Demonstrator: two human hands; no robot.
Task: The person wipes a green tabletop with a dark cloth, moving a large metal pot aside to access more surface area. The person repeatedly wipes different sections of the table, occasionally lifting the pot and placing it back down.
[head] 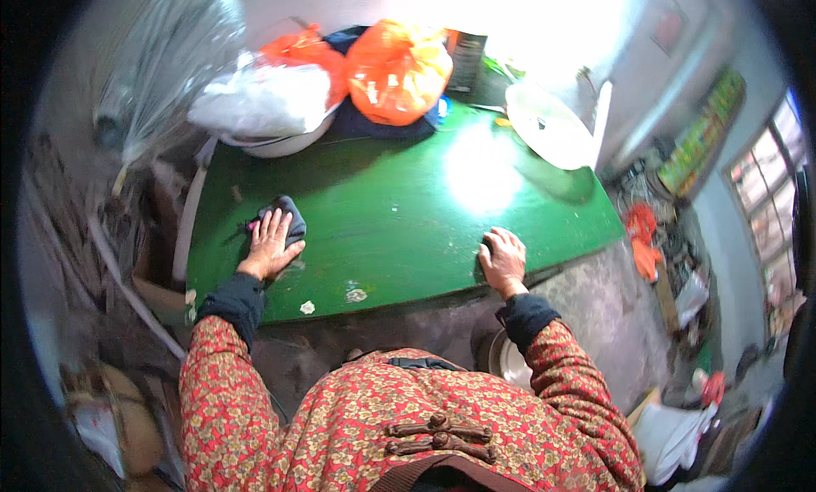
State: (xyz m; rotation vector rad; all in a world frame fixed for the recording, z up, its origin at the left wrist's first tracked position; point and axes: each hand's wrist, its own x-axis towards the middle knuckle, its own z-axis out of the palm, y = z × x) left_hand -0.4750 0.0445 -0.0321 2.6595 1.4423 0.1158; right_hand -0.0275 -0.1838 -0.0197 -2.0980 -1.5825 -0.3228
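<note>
A dark cloth point(291, 217) lies bunched on the green tabletop point(357, 237), near its left side. My left hand point(270, 242) rests on it with the palm down and the fingers somewhat spread, pressing it to the surface; a small pink bit shows beside the fingers. My right hand point(505, 257) rests near the front edge at the right, its fingers curled down on the tabletop. Whether anything lies under those fingers cannot be told.
At the back stand a white basin point(287, 146) under a white plastic bag point(268, 100), an orange plastic bag point(398, 71) and a dark box point(467, 62). A white oval lid or dish point(548, 123) leans back right. A metal pot point(510, 358) sits below the front edge.
</note>
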